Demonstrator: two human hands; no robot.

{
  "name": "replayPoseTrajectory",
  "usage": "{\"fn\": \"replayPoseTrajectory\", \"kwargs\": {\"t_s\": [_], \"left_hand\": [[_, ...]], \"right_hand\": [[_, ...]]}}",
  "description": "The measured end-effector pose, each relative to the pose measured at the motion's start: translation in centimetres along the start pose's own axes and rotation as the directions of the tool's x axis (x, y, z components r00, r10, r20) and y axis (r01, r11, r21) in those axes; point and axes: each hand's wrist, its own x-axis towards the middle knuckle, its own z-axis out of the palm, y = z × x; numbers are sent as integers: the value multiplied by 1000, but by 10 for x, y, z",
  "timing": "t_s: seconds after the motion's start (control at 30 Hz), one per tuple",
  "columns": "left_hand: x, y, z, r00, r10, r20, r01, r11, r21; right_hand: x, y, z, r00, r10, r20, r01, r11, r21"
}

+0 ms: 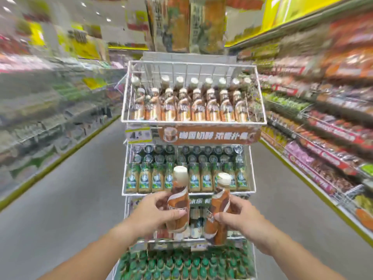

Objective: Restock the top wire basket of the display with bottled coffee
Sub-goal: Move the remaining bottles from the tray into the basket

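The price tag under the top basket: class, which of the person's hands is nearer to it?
Left. The left hand is below the price tag, slightly to its right; the right hand is equally low but much farther right, so farther away.

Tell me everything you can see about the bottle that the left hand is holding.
The bottle in the left hand has a cream-white cap, a narrow neck and a wider body wrapped in a brown label with a pale swirl; its print is too blurred to read. It looks like plastic and seems sealed. It stands nearly upright, in front of the lower baskets and well below the top wire basket. The left hand grips its middle, thumb in front. It stands apart from the other bottle.
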Motion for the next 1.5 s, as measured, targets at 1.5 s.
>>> {"fn": "replayPoseTrajectory", "kwargs": {"t_s": [1.5], "left_hand": [[179, 172, -214, 849, 119, -515, 240, 782, 576]], "right_hand": [[265, -281, 57, 992, -126, -7, 122, 970, -209]]}}
